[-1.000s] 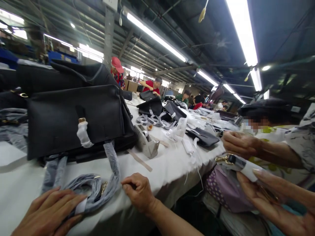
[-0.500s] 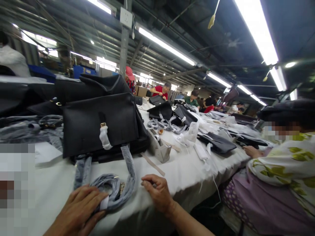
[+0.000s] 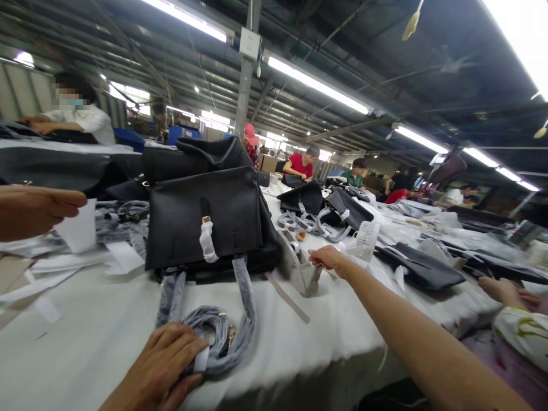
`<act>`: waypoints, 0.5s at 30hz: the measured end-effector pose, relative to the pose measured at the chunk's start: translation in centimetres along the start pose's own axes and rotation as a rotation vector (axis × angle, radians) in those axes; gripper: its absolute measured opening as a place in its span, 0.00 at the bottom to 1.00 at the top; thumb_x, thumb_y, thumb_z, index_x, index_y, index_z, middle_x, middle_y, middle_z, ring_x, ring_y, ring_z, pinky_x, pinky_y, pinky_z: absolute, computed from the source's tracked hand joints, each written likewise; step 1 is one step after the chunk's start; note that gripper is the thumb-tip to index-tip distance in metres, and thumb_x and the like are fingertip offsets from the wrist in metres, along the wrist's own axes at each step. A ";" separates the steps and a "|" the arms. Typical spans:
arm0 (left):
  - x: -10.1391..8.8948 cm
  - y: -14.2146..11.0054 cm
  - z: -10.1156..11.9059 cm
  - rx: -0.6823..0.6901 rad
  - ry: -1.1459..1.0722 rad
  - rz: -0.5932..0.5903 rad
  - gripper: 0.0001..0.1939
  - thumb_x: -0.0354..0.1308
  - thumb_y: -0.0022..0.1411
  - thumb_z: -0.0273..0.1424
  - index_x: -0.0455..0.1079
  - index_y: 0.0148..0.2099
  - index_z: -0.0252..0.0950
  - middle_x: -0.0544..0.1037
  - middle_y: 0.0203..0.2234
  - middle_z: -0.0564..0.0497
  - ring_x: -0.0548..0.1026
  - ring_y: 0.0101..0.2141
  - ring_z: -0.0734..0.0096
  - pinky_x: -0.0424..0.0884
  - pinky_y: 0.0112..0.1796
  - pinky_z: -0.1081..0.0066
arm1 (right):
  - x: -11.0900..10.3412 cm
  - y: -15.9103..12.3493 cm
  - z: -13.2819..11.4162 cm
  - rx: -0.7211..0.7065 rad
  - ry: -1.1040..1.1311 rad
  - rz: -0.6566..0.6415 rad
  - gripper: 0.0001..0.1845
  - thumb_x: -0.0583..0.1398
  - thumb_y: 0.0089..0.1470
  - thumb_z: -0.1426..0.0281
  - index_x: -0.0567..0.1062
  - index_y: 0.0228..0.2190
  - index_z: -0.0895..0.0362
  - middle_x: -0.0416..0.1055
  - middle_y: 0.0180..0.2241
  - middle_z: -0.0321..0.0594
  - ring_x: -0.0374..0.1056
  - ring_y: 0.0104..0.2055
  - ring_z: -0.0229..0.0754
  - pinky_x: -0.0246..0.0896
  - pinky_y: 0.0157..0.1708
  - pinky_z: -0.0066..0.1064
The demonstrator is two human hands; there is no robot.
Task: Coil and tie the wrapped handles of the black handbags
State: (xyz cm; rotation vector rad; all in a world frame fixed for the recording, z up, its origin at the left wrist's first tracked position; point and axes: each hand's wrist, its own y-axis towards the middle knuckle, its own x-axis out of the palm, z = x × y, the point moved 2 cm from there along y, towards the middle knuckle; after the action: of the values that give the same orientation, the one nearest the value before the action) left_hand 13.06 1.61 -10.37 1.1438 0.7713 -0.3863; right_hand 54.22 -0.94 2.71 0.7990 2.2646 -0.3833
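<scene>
My left hand (image 3: 169, 362) closes over the near left side of a coiled shoulder strap (image 3: 240, 351) in clear plastic wrap, its thumb bent underneath. A small white piece (image 3: 201, 359), paper or tape, shows at my fingertips on the coil. A gold clasp (image 3: 232, 335) lies inside the loop. Behind the coil stands a black handbag (image 3: 231, 217), its buckle wrapped in white and a wrapped strap hanging from it. My right hand (image 3: 329, 258) reaches forward with fingers pinched at the grey box (image 3: 302, 277), which resembles a tape dispenser. What its fingertips hold is too small to make out.
A beige strip (image 3: 287, 298) lies by the grey box. At left, a co-worker's hand (image 3: 40, 211) is near white papers (image 3: 79, 225). More black bags (image 3: 417, 265) lie to the right, where another person's hands (image 3: 509, 291) work. The white-covered table's edge is near me.
My right hand has moved from beside the coil forward and right to the grey box. My left hand stays on the coil. The view has turned left, and a co-worker's hand has appeared there.
</scene>
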 end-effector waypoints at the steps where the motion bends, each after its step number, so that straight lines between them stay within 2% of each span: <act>1: -0.1 0.1 0.0 0.001 -0.001 0.004 0.16 0.53 0.62 0.46 0.72 0.49 0.48 0.79 0.40 0.51 0.73 0.44 0.58 0.68 0.48 0.61 | 0.2 0.1 -0.1 0.020 -0.004 -0.042 0.15 0.60 0.51 0.65 0.76 0.21 0.63 0.73 0.21 0.42 0.62 0.21 0.33 0.49 0.21 0.25; 4: -0.1 0.1 0.0 0.009 0.001 0.013 0.16 0.53 0.63 0.46 0.72 0.49 0.48 0.79 0.39 0.51 0.73 0.44 0.58 0.68 0.49 0.61 | 0.4 0.2 -0.5 0.056 -0.020 -0.124 0.14 0.61 0.51 0.65 0.76 0.21 0.63 0.72 0.21 0.40 0.61 0.22 0.32 0.48 0.21 0.25; 9: 0.1 0.0 -0.4 0.025 0.003 0.009 0.17 0.55 0.62 0.46 0.72 0.49 0.46 0.79 0.39 0.50 0.73 0.44 0.58 0.68 0.48 0.63 | 0.6 0.3 -0.9 0.079 -0.068 -0.150 0.10 0.62 0.50 0.70 0.72 0.21 0.61 0.66 0.19 0.33 0.57 0.21 0.30 0.49 0.22 0.24; 12: 0.2 -0.1 -0.5 0.035 -0.005 0.022 0.17 0.55 0.62 0.46 0.71 0.49 0.46 0.78 0.39 0.51 0.72 0.44 0.60 0.68 0.48 0.65 | 0.6 0.2 -0.9 0.083 -0.078 -0.164 0.10 0.62 0.52 0.70 0.70 0.23 0.61 0.64 0.20 0.30 0.59 0.22 0.31 0.54 0.24 0.24; 15: 0.1 0.0 -0.4 0.029 -0.021 0.030 0.18 0.55 0.63 0.47 0.71 0.49 0.44 0.78 0.40 0.51 0.71 0.45 0.61 0.67 0.48 0.67 | 0.3 0.3 -0.8 0.056 -0.051 -0.180 0.08 0.61 0.49 0.73 0.70 0.21 0.61 0.66 0.20 0.31 0.61 0.24 0.32 0.54 0.25 0.25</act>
State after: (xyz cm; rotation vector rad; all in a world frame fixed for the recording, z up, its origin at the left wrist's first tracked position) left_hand 12.97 1.96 -10.55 1.1755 0.7313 -0.3855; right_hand 53.83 -0.25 3.04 0.6071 2.2934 -0.5469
